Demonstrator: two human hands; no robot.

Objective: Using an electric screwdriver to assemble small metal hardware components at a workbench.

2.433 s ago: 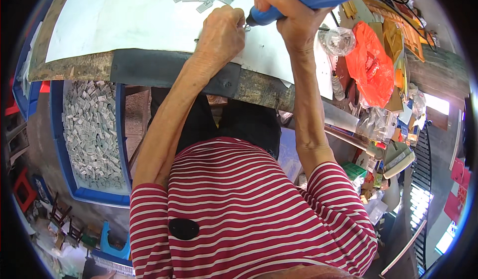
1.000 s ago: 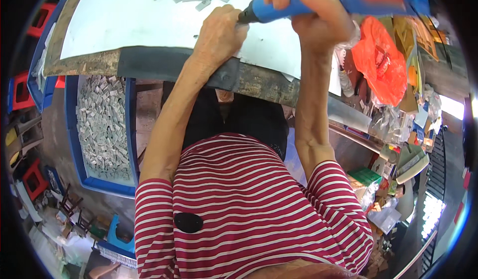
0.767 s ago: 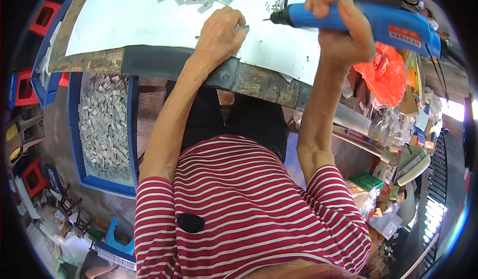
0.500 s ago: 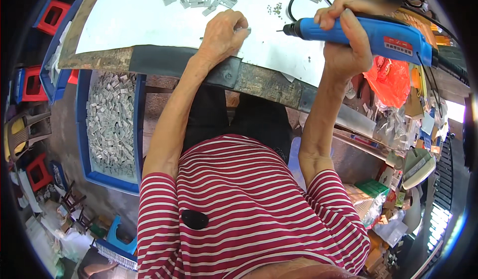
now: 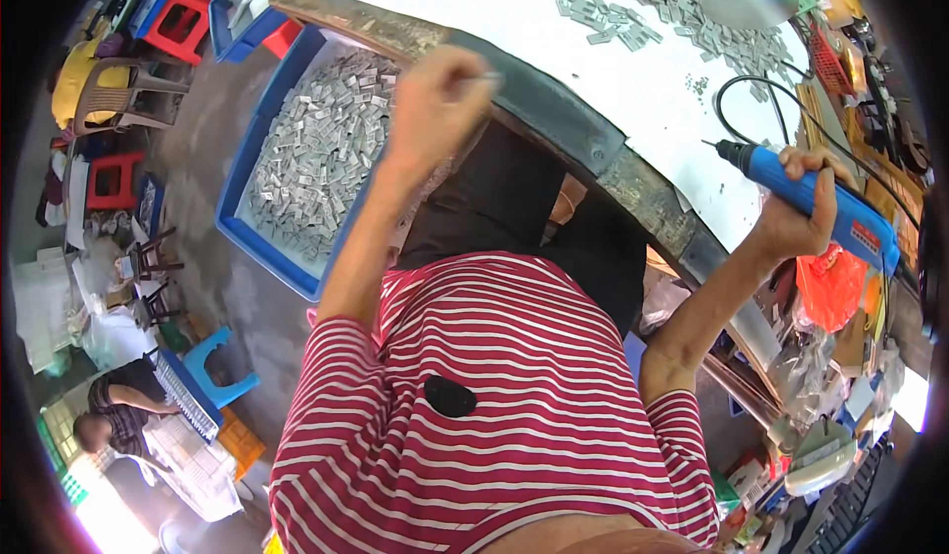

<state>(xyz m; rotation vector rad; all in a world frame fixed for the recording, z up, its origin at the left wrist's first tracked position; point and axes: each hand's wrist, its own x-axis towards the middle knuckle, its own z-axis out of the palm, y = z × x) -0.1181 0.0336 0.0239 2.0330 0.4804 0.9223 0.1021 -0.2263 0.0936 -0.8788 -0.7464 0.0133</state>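
Clamping blue pwr tool (image 5: 852, 222) (blk nose (image 5: 733, 155), thin bit (image 5: 710, 145)): R hand (image 5: 797, 216); L hand (image 5: 440, 109) blurred, can't tell grip.

A power tool (image 5: 858, 220) in smooth blue plastic sits in my right hand (image 5: 803, 208), a glossy, crinkled plastic bag (image 5: 830, 285) near it. Left of my left hand (image 5: 435, 114), dull metallic-looking pieces (image 5: 321, 154) fill a smooth blue plastic tray (image 5: 231, 220); right of that hand, rough, worn wood (image 5: 645, 194) edges a smooth white sheet (image 5: 603, 78).
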